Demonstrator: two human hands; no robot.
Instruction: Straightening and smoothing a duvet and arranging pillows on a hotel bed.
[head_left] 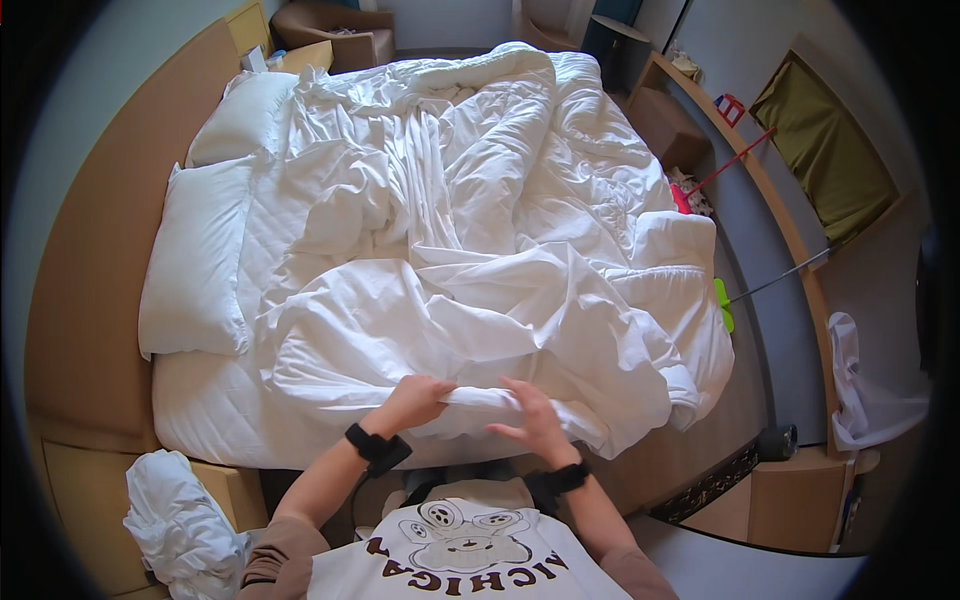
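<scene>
A rumpled white duvet cover [470,320] spreads over the near half of the bed, its near edge gathered into a thick fold. My left hand [415,402] is closed on that fold, fingertips pointing right. Just to its right, my right hand [538,425] lies across the same fold. Its fingers reach over the cloth while the thumb stands apart on the near side. Beyond the cover, a bunched white duvet [500,150] lies toward the bed's far side. Both wrists wear black bands.
Two white pillows [200,260] lie against the wooden headboard [95,260]. Crumpled white linen [180,510] sits on the bedside cabinet at lower left. A red-handled broom [735,162] and a green-headed tool [725,305] lean along the right wall. An armchair [335,35] stands at the back.
</scene>
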